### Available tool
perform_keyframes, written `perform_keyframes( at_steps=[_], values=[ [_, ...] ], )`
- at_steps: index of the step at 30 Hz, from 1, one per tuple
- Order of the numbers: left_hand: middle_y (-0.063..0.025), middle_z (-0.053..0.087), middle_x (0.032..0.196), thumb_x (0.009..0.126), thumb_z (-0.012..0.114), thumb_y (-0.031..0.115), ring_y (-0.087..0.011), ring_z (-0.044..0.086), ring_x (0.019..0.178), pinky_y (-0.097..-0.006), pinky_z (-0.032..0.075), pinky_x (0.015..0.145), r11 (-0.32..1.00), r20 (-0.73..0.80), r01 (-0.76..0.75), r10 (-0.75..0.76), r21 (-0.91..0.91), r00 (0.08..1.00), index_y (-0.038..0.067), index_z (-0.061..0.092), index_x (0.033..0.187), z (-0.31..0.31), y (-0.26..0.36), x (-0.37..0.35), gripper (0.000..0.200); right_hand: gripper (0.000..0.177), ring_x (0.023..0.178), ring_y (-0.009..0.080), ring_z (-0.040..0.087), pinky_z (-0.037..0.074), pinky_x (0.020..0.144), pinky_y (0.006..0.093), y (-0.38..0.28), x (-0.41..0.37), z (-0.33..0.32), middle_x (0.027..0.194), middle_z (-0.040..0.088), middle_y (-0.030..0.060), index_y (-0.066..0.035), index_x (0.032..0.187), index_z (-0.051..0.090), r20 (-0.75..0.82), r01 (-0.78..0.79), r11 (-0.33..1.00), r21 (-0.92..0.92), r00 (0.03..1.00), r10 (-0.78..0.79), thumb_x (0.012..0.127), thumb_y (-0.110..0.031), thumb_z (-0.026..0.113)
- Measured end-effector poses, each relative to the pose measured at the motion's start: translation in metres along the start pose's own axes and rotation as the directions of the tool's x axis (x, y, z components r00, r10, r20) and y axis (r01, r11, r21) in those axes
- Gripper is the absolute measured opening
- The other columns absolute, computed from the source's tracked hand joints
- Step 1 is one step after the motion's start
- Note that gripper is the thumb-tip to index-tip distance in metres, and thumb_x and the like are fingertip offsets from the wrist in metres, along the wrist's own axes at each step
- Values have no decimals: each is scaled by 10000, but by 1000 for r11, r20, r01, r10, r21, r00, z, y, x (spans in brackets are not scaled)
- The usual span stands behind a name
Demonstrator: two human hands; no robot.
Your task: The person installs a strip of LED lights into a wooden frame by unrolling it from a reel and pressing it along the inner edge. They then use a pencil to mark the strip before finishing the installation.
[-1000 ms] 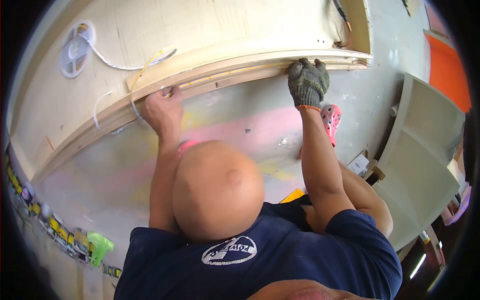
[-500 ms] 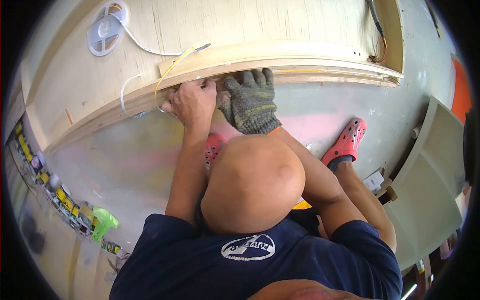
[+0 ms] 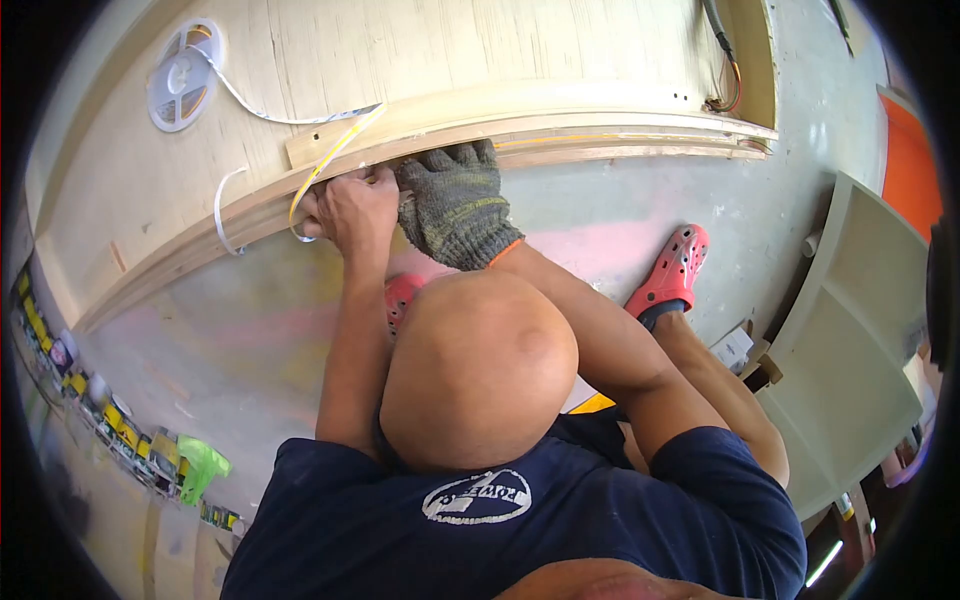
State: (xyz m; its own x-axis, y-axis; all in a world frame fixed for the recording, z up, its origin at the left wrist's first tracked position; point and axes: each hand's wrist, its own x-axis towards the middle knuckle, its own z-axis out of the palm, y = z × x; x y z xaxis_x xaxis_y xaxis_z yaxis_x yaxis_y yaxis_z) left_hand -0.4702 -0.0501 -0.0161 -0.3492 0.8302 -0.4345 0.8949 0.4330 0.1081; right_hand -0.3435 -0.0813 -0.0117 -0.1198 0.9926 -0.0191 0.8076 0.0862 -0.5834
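My bare left hand (image 3: 352, 208) is at the edge of a wooden panel, fingers pinched together on what looks like a yellow-and-white LED strip (image 3: 325, 163). The strip loops over the panel's rim and hangs beside my thumb; its part under my fingers is hidden. Just to the right, my right hand (image 3: 457, 205) wears a grey knitted glove. It presses along the grooved wooden edge (image 3: 620, 140) with fingers stretched towards the groove, fingertips partly hidden. A yellow line runs in the groove to its right.
A white reel (image 3: 184, 75) lies on the panel with strip leading off it. A short white strip end (image 3: 222, 205) hangs over the rim at left. Wires (image 3: 730, 90) come out at the far right corner. Several cans (image 3: 125, 430) line the floor at left, near a green bag (image 3: 203, 468).
Both hands appear slightly further left in view, as does the whole panel. My gloved fingers, spread over the edge before, now sit closer together and tuck in at the groove.
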Motion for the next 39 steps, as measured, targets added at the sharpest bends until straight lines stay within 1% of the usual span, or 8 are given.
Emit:
perform_keyframes(
  at_steps=[2, 8, 13, 14, 17, 31, 34, 39],
  values=[
    [-116, 739, 862, 800, 717, 369, -420, 470, 1160, -601, 297, 934, 995, -180, -71, 57, -74, 982, 132, 799, 761, 9, -3, -1, 254, 451, 1293, 399, 453, 226, 1114, 643, 0, 0, 0, 1258, 622, 155, -133, 1216, 672, 25, -5, 1000, -17, 1000, 5, 809, -324, 634],
    [-125, 742, 877, 801, 704, 399, -460, 461, 1171, -634, 271, 991, 997, -252, -79, 81, 17, 964, 155, 806, 788, 26, -10, 7, 265, 458, 1342, 409, 435, 201, 1140, 656, -1, 2, -7, 1347, 593, 166, -120, 1256, 665, 99, -44, 997, -68, 994, 51, 859, -339, 593],
    [-106, 739, 866, 814, 660, 461, -425, 501, 1109, -592, 296, 957, 1000, -73, -9, 9, 6, 997, 164, 810, 821, -2, 8, 0, 332, 457, 1337, 439, 442, 225, 1136, 661, 26, 0, -47, 1341, 595, 181, -83, 1163, 716, 217, -62, 989, -137, 972, 91, 826, -380, 633],
    [-101, 738, 861, 817, 653, 472, -410, 495, 1110, -581, 296, 952, 999, -25, 27, -26, 30, 999, 159, 809, 829, -3, 8, 1, 350, 340, 1227, 374, 531, 303, 1113, 573, 38, -6, -51, 1164, 666, 127, -125, 1019, 742, 75, -32, 978, -206, 996, 48, 776, -353, 671],
    [-92, 736, 856, 818, 648, 467, -392, 475, 1121, -571, 293, 944, 1000, -56, -22, 22, -9, 998, 153, 810, 841, 7, -3, 7, 355, 311, 1198, 371, 543, 312, 1102, 558, 77, -19, -79, 1140, 676, 97, -140, 981, 752, 40, -70, 956, -286, 996, 85, 803, -375, 655],
    [-65, 743, 990, 850, 625, 489, -350, 430, 1225, -542, 264, 990, 1000, -10, 11, -11, 4, 1000, 183, 815, 948, -2, 2, 1, 373, 397, 1120, 311, 593, 378, 1018, 472, 306, -91, -236, 1077, 700, 80, -169, 1070, 736, -116, -270, 579, -769, 950, 288, 989, -464, 483],
    [-80, 739, 1036, 863, 614, 504, -355, 425, 1273, -581, 257, 1020, 999, 11, 2, -2, 45, 1000, 177, 803, 1021, -5, -6, 1, 410, 444, 1149, 310, 607, 371, 1028, 485, 325, -89, -267, 1163, 709, 88, -228, 1162, 723, -51, -329, 466, -821, 856, 515, 996, -500, 413],
    [-134, 708, 1154, 917, 609, 441, -373, 464, 1309, -609, 299, 1070, 973, 105, -227, 222, 34, 969, 135, 749, 1138, -22, -25, 4, 402, 367, 1006, 335, 657, 449, 892, 495, 358, -100, -273, 1056, 723, 95, -215, 1085, 743, -96, -338, 501, -797, 889, 448, 920, -431, 497]
  ],
)
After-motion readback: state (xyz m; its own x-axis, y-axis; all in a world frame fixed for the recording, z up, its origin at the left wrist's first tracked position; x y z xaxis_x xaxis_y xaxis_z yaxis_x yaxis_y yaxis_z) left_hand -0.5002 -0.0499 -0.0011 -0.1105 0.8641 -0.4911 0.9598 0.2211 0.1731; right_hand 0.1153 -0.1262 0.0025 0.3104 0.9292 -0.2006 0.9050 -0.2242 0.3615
